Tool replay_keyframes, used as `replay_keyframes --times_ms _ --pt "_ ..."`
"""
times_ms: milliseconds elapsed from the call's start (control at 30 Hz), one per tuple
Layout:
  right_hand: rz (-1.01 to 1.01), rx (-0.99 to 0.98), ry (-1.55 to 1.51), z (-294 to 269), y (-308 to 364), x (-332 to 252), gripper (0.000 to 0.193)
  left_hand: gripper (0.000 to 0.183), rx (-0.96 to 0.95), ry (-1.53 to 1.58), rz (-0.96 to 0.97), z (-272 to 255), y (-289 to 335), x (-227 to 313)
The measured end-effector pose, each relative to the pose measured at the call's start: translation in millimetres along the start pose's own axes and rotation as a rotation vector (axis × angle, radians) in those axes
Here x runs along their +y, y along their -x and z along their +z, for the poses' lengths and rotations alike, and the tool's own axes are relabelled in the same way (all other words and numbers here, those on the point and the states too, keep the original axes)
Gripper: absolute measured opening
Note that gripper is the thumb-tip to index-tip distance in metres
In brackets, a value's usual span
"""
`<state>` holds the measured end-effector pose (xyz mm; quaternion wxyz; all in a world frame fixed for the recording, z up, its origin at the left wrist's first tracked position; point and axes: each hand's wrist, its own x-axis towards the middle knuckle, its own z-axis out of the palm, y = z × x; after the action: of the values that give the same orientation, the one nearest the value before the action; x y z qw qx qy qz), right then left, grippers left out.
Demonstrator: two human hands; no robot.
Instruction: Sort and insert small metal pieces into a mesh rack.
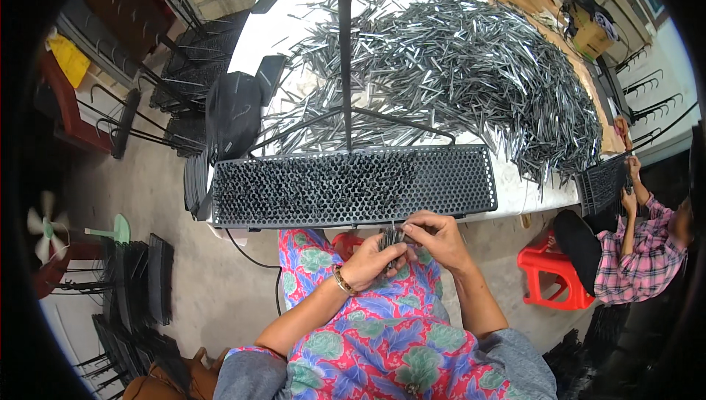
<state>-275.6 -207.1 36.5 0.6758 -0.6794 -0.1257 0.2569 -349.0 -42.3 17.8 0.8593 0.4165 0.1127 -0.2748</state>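
My left hand (366,263) is closed around a bundle of thin dark metal strips (390,237), held upright above my lap. Beside it, the thumb and forefinger of my right hand (440,240) pinch together at the bundle's top; whatever is between them is too small to make out. Just beyond both hands stands a black perforated rack (452,188), with rows of round holes. Dark pieces fill its left and middle holes, while many on the right show through. A thin black post (344,54) and bent wire arms rise behind the rack.
A wide heap of loose metal strips (456,69) covers the white table (257,32). At right, another person (640,253) sits by a red plastic stool (548,271), handling a similar rack. More black racks (132,282) and a fan (45,227) stand at left.
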Motion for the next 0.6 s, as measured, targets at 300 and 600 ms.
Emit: replay_keyframes --times_ms 300,600 --pt "-0.35 0.48 0.241 -18 -38 0 0.016 0.023 0.011 -0.029 -0.086 14 -27 -6" --pt "-0.747 0.429 0.658 -15 -58 3 0.016 0.026 0.085 -0.049 -0.122 17 -27 -4"
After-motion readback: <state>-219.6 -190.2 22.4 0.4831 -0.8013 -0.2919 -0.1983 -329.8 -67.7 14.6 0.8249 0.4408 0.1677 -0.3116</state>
